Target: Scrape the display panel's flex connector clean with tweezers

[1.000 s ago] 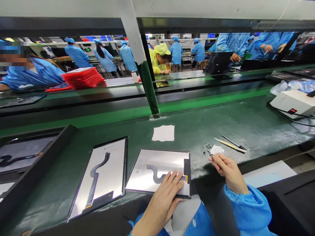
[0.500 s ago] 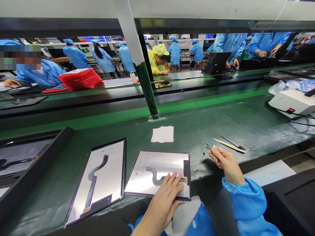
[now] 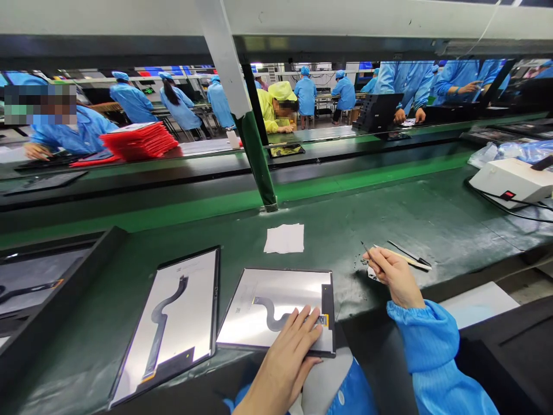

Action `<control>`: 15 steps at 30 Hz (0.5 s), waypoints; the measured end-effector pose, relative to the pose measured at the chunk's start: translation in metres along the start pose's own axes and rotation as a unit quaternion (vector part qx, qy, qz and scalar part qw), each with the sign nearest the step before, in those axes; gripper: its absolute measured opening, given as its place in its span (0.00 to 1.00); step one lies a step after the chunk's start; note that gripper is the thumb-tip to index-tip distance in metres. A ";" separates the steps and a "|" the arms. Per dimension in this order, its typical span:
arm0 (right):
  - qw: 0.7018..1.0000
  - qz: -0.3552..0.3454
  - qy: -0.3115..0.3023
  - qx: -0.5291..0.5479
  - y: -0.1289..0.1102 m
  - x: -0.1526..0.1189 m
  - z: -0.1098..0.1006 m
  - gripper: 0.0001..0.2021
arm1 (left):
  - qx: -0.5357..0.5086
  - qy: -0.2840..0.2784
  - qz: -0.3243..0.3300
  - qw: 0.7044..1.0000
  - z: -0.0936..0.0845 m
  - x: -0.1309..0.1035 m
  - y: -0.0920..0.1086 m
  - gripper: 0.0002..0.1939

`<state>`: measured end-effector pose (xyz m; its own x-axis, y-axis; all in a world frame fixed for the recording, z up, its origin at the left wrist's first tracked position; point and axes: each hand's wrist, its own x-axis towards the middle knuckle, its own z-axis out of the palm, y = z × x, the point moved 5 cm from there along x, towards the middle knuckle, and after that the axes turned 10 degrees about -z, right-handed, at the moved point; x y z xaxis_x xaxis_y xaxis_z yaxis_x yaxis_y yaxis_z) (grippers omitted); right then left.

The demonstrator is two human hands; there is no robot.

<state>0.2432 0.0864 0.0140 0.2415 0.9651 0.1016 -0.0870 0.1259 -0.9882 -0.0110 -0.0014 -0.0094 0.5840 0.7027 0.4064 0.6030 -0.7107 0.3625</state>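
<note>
Screen panel (image 3: 298, 288), 1: lower centre of the frame, lying on the green bench (image 3: 337, 219), silvery back up, dark edging, a curved ribbon cable (image 3: 271, 320) across it. Your left hand (image 3: 289, 354): laid on the panel's lower right part, fingers extended and slightly spread, covering part of the cable. Your right hand (image 3: 400, 279): right of centre, pinching a dark slim tool (image 3: 366, 250) between thumb and fingers, tip pointing to the upper left. Beneath and beside that hand: dark specks (image 3: 359, 263), a yellowish stick (image 3: 412, 259) and a thin black tool (image 3: 401, 249). Second panel (image 3: 194, 305), 1: just left of yours, tilted. White paper (image 3: 284, 238): centre, above your panel. Black tray (image 3: 93, 282): left edge. White device (image 3: 512, 180): right edge.
</note>
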 end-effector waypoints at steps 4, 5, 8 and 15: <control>1.000 -0.009 -0.007 0.004 -0.002 0.005 0.001 0.27 | -0.001 0.002 0.003 1.000 0.000 0.000 0.000 0.19; 1.000 -0.011 -0.009 0.004 -0.002 0.007 0.001 0.26 | 0.001 0.004 0.004 1.000 0.000 -0.001 0.000 0.19; 1.000 -0.015 -0.010 0.003 -0.003 0.010 0.002 0.25 | 0.003 0.006 0.004 1.000 0.000 -0.001 0.000 0.19; 1.000 -0.016 0.000 -0.002 -0.005 0.018 0.003 0.25 | 0.001 0.005 0.009 1.000 0.000 -0.001 0.000 0.19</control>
<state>0.2446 0.1041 0.0213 0.2433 0.9608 0.1327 -0.0756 0.1552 -0.9850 -0.0109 -0.0018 -0.0100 0.5892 0.6895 0.4213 0.5938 -0.7231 0.3530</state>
